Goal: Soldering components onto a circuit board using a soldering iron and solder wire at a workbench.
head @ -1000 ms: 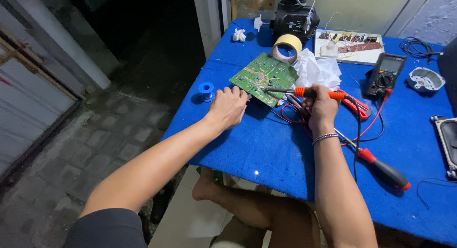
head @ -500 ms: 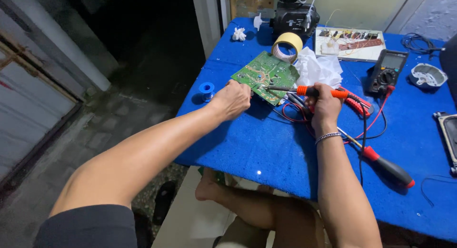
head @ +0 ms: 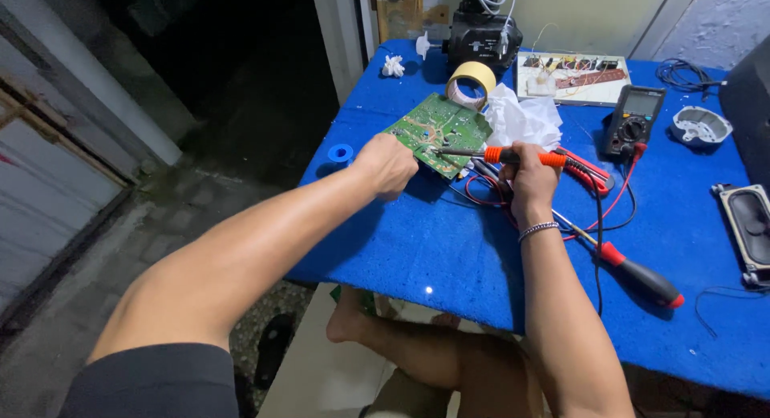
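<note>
**Soldering iron on a green board, blue-topped table**

Head view, the only one. Right hand (head: 529, 177) is closed round the orange grip of a soldering iron (head: 497, 154), its dark tip laid leftward onto the green circuit board (head: 439, 129). Left hand (head: 387, 164) is curled into a loose fist at the board's near left corner, knuckles resting at its edge; whether it pinches solder wire or only steadies the board I cannot tell, the fingers being turned under. The board lies flat, just above table centre, at about 12 o'clock from the left fist.

As I judge it, a joint on the board is being worked with the iron's tip. The move to follow calls for a steady tip on one spot and a board that does not slide.

Around them: a roll of tan tape (head: 472, 79) touches the board's far edge at 1 o'clock; crumpled white paper (head: 523, 119) sits at 3 o'clock of the board, right behind the iron. A multimeter (head: 634, 123) lies farther right, its red and black leads looping under the right wrist. A red-handled screwdriver (head: 634, 273) lies at 4 o'clock of the right hand. A small blue ring (head: 340, 152) sits at the table's left edge (head: 321, 201), which is near the left forearm. Open blue surface lies toward the near edge; the far and right sides are crowded.
</note>
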